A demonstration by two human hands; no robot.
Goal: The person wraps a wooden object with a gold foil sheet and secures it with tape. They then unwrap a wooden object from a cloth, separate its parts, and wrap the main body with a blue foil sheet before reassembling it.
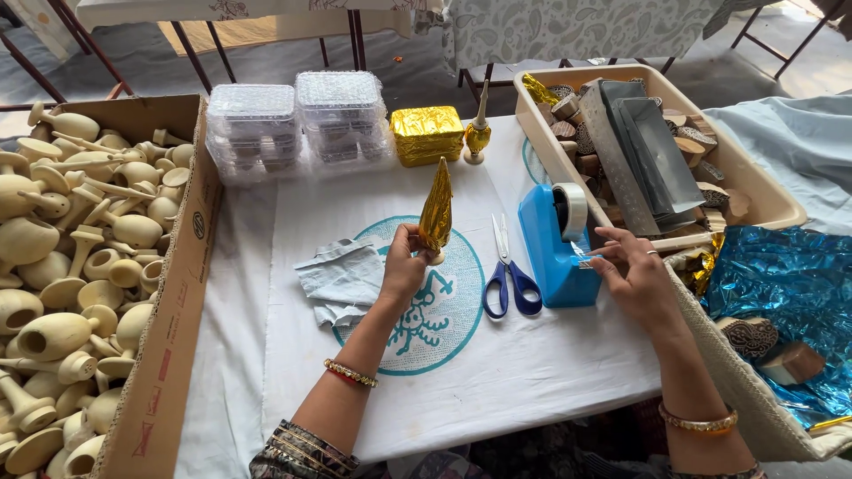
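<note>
My left hand (404,266) holds a small wooden piece wrapped in gold foil (436,211), upright, its pointed foil top rising above my fingers. Over at the blue tape dispenser (555,244), my right hand (635,270) pinches the end of the clear tape (583,255) at the cutter. Blue-handled scissors (509,270) lie on the white cloth between the two hands. A crumpled grey-white cloth (342,279) lies left of my left hand.
A cardboard box (173,293) of bare wooden pieces fills the left. At the back stand clear plastic boxes (297,124), a gold foil block (428,133) and a gold-wrapped piece (477,133). A beige tray (763,191) of wooden stamps and blue foil (785,284) lie right.
</note>
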